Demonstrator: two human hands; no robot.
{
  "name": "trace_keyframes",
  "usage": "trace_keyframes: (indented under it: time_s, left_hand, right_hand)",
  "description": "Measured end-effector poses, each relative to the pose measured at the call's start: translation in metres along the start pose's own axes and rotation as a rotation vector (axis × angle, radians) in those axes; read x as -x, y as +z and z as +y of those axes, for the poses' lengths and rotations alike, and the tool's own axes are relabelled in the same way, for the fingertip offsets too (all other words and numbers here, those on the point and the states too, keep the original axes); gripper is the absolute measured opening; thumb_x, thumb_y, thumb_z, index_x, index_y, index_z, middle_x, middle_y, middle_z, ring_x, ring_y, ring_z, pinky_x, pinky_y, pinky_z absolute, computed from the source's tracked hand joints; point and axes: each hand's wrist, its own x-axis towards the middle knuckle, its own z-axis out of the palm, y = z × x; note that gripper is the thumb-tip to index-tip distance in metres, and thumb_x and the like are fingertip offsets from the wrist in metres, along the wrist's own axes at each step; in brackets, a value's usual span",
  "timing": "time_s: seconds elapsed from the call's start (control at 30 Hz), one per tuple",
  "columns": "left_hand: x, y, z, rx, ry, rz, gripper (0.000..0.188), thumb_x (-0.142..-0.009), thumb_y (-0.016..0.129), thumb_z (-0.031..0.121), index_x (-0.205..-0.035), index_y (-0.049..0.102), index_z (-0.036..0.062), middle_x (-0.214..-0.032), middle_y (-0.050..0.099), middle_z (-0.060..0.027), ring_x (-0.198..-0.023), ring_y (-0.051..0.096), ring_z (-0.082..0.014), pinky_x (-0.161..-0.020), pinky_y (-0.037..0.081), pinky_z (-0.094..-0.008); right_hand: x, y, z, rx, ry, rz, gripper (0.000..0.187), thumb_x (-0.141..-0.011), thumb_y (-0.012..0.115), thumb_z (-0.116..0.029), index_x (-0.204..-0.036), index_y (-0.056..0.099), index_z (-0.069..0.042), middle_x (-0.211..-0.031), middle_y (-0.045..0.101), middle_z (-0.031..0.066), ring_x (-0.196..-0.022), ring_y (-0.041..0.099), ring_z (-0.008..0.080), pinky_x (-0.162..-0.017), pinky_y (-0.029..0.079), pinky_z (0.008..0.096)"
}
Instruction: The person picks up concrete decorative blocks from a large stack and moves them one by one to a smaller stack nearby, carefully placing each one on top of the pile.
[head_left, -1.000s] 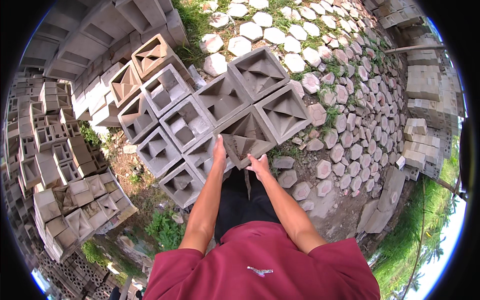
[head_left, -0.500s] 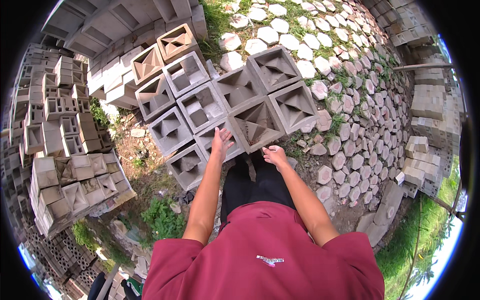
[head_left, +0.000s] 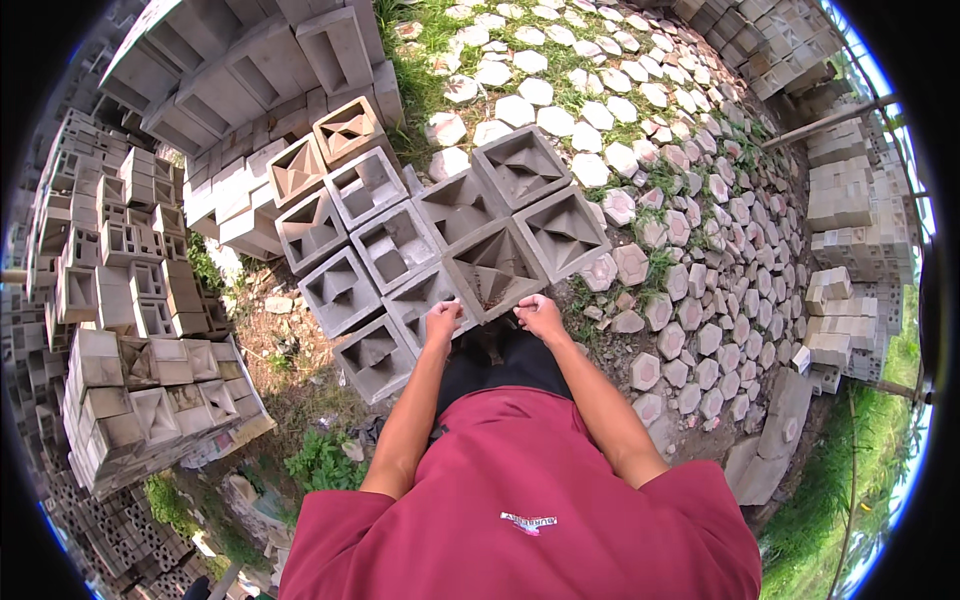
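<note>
A group of square grey concrete ventilation blocks lies close together in front of me, their faces moulded with slanted, pyramid-like recesses. My left hand [head_left: 443, 322] has its fingers curled together over the near right part of one block [head_left: 408, 312]. My right hand [head_left: 540, 317] is closed too, its fingertips by the lower right edge of a darker block [head_left: 497, 268]. Whether either hand pinches anything small cannot be made out. Bits of dry debris lie in the darker block's recess. Beyond it sit two more blocks, one patterned block [head_left: 562, 232] being on the right.
Hexagonal pavers [head_left: 690, 290] spread over grassy ground to the right. Stacked concrete blocks [head_left: 250, 80] stand at the far left, with another stack [head_left: 160, 395] at the near left. More blocks [head_left: 860, 210] line the right side. A leafy plant [head_left: 325, 458] grows near my left arm.
My left hand was open with fingers spread and has curled its fingers. My right hand stays closed and has shifted slightly left. The blocks sit lower in the view as the head moved.
</note>
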Motion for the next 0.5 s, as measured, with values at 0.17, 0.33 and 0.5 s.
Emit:
trace_keyframes:
  time_s: [0.17, 0.33, 0.5]
  left_hand:
    - [-0.003, -0.022, -0.006, 0.028, -0.170, 0.012, 0.031, -0.089, 0.056, 0.038, -0.098, 0.058, 0.0088, -0.100, 0.064, -0.0062, -0.097, 0.059, -0.0189, -0.080, 0.045, -0.0398]
    - [-0.003, -0.021, -0.004, -0.018, -0.141, -0.005, 0.031, -0.091, 0.052, 0.039, -0.095, 0.058, 0.0082, -0.099, 0.064, -0.0063, -0.097, 0.059, -0.0200, -0.080, 0.045, -0.0412]
    - [-0.012, 0.028, 0.019, -0.013, -0.108, -0.097, 0.030, -0.093, 0.051, 0.037, -0.093, 0.059, 0.0080, -0.096, 0.064, -0.0060, -0.094, 0.060, -0.0196, -0.079, 0.046, -0.0404]
  right_hand:
    - [-0.003, 0.001, 0.035, 0.341, -0.027, 0.089, 0.019, -0.078, 0.071, -0.015, -0.088, 0.064, 0.000, -0.071, 0.067, 0.0078, -0.061, 0.064, 0.0133, -0.055, 0.051, 0.0277]
    - [0.001, -0.018, 0.026, 0.202, -0.071, 0.125, 0.022, -0.080, 0.069, -0.023, -0.077, 0.066, -0.001, -0.067, 0.067, 0.0072, -0.059, 0.064, 0.0124, -0.059, 0.051, 0.0271]
    - [-0.014, -0.062, 0.006, 0.050, -0.073, 0.322, 0.030, -0.087, 0.062, -0.029, -0.077, 0.065, -0.001, -0.065, 0.066, 0.0060, -0.058, 0.063, 0.0121, -0.058, 0.049, 0.0264]
